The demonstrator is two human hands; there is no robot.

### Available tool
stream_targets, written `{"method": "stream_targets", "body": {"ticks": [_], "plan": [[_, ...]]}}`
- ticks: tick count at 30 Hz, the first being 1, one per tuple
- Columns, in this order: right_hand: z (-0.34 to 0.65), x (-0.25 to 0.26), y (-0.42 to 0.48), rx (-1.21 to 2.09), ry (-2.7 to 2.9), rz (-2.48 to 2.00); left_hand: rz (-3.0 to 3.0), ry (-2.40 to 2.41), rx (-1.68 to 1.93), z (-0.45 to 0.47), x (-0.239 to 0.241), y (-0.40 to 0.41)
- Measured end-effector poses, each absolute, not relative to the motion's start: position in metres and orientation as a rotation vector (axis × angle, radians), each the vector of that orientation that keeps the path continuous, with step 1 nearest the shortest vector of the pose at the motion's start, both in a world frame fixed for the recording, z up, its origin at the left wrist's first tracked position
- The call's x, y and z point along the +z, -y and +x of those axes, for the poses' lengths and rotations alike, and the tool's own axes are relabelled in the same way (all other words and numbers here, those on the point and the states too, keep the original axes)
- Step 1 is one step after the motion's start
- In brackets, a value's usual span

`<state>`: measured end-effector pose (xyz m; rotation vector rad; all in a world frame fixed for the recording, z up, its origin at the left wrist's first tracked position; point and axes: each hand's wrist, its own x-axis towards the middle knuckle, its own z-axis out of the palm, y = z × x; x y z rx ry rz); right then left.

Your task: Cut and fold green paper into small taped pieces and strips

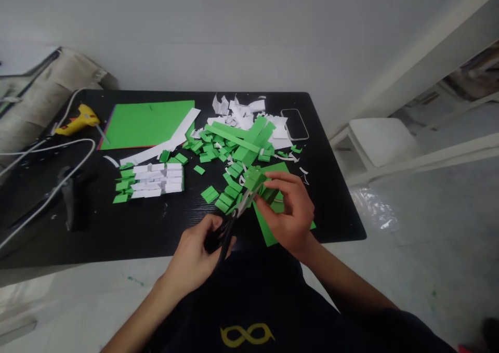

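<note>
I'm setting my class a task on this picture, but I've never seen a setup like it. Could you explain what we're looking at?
There is no machine here, just a person working bare-handed with a camera worn on the head. The single picture looks forward and down from there. The left hand holds scissors, their blades at a green piece in the fingers of the right hand. On the black table lie green scraps, white scraps, a large green sheet and, at its left, a yellow glue gun. In front of that sheet sits a white and green paper block.
</note>
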<state>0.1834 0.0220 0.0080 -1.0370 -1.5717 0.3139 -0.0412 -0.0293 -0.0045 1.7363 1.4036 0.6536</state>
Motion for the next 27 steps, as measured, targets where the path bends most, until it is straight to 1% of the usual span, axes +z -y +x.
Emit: {"method": "stream_targets", "body": {"ticks": [6,27], "plan": [[0.183,0.009,-0.021,0.315,1.586,-1.037,1.731,-1.444,0.727,-0.032,-0.002,0.026],[0.181,0.01,-0.019,0.318,1.633,-1.028,1.699,-1.447,0.763,-0.027,0.0,0.024]]}}
